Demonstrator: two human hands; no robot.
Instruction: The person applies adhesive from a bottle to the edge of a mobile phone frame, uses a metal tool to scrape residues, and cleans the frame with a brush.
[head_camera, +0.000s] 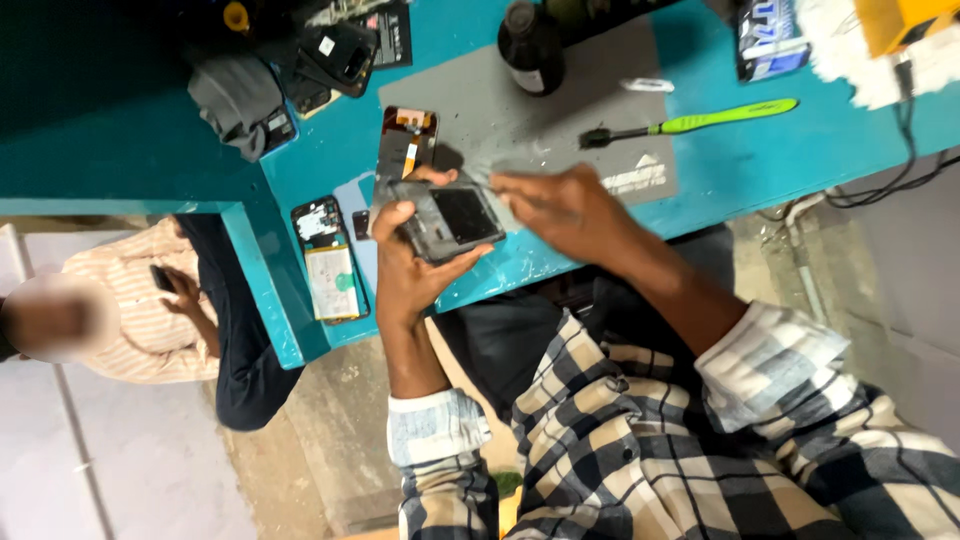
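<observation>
My left hand (405, 265) grips an opened dark phone body (450, 218), held over the front edge of the teal workbench (760, 160). My right hand (560, 205) is pinched on a thin metal tool (478, 178) whose tip touches the phone's upper edge. Behind the phone, a detached screen part with an orange flex cable (407, 142) lies at the corner of a grey work mat (560, 120).
A phone with its back removed and battery showing (328, 260) lies left of my hands. A green-handled brush (700, 122), a dark bottle (530, 45), more phones and a grey cloth (240, 100) sit on the bench. Another person in a striped shirt (140, 310) sits at the left.
</observation>
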